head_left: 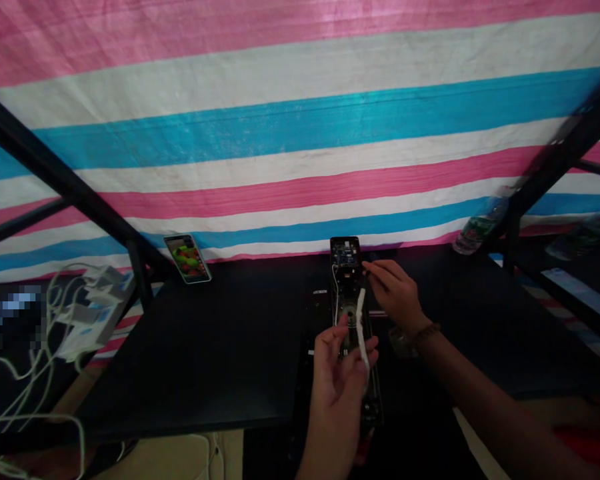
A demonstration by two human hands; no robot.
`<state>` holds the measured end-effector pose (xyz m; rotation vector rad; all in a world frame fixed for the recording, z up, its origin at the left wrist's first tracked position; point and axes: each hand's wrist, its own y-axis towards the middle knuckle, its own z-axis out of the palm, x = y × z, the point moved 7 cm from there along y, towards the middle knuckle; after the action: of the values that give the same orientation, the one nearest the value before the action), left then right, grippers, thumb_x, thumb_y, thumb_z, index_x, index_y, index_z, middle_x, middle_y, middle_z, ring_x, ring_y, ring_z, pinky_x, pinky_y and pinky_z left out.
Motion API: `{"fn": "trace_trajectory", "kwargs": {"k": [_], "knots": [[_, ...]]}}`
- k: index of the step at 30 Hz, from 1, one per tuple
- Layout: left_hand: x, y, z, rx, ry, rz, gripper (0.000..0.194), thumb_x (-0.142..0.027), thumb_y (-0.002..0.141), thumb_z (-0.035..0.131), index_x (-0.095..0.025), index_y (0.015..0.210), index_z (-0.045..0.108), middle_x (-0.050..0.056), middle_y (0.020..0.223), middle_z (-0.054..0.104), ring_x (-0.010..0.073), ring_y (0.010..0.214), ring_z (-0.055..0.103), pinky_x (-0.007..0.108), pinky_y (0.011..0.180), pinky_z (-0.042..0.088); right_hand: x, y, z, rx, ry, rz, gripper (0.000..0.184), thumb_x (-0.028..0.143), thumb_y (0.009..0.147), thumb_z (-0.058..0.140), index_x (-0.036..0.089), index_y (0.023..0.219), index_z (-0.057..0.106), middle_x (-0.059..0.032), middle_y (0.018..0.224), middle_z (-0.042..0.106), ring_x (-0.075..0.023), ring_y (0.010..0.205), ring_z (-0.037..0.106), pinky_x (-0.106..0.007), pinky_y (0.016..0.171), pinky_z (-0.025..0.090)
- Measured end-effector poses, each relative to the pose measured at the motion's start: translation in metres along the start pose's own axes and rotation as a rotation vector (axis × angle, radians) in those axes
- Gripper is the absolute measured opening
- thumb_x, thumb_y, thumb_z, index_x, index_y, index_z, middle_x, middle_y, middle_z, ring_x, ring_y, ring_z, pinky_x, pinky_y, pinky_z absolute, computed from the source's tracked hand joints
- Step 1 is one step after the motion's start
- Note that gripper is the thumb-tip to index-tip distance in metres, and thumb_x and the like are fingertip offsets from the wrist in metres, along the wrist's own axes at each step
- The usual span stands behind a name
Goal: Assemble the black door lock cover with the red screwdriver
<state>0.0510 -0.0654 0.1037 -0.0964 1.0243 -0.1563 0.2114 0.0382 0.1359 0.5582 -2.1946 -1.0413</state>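
Note:
A long, narrow black device (351, 287) lies on the dark table, pointing away from me. At its far end a circuit board (345, 255) shows, and a thin white wire (335, 293) runs down its left side. My left hand (341, 370) is over the near half of the device, its fingers closed around a white strip (361, 327) that stands up along the device. My right hand (394, 293) is beside the far end, thumb and fingertips pinched together at the right edge of the board; what they hold is too small and dark to name.
A lit phone (187, 259) leans at the table's back left. Power strips with white cables (93, 313) lie further left. A plastic bottle (480, 230) is at the back right. Black frame bars (95, 213) flank the table (230, 360), before a striped sheet (300, 140).

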Motion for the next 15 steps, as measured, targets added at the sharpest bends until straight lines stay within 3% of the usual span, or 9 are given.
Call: {"fn": "trace_trajectory", "kwargs": {"k": [4,7,10,15], "knots": [[0.011,-0.001,0.008,0.128,0.050,-0.101,0.048,-0.034,0.080,0.079,-0.026,0.119,0.051,0.016,0.145,0.053,0.0234,0.098,0.073,0.040,0.089,0.058,-0.042,0.017,0.000,-0.035,0.016,0.132,0.021,0.018,0.095,0.054,0.023,0.104,0.073,-0.0079,0.097,0.072,-0.0225,0.090,0.068,-0.038,0.085,0.057],[0.022,-0.006,0.015,0.179,0.097,-0.144,0.053,-0.025,0.080,0.077,-0.027,0.124,0.048,0.015,0.140,0.057,0.0204,0.093,0.073,0.034,0.079,0.058,-0.064,0.027,0.013,0.041,0.026,0.200,0.018,0.016,0.091,0.056,0.020,0.093,0.074,-0.0077,0.091,0.072,-0.0230,0.087,0.068,-0.038,0.083,0.055],[0.028,-0.008,0.021,0.187,0.120,-0.156,0.051,-0.017,0.077,0.075,-0.027,0.122,0.052,0.014,0.138,0.058,0.0190,0.093,0.072,0.033,0.080,0.057,-0.074,0.032,0.028,0.140,0.058,0.249,0.020,0.014,0.089,0.056,0.019,0.093,0.075,-0.0066,0.089,0.072,-0.0213,0.084,0.068,-0.035,0.079,0.054],[0.027,-0.003,0.028,0.209,0.126,-0.113,0.044,-0.013,0.078,0.072,-0.026,0.117,0.058,0.013,0.139,0.058,0.0206,0.097,0.072,0.033,0.082,0.058,-0.072,0.029,0.036,0.185,0.112,0.255,0.021,0.014,0.088,0.058,0.020,0.097,0.076,-0.0074,0.097,0.076,-0.0218,0.091,0.070,-0.036,0.085,0.054]]}}
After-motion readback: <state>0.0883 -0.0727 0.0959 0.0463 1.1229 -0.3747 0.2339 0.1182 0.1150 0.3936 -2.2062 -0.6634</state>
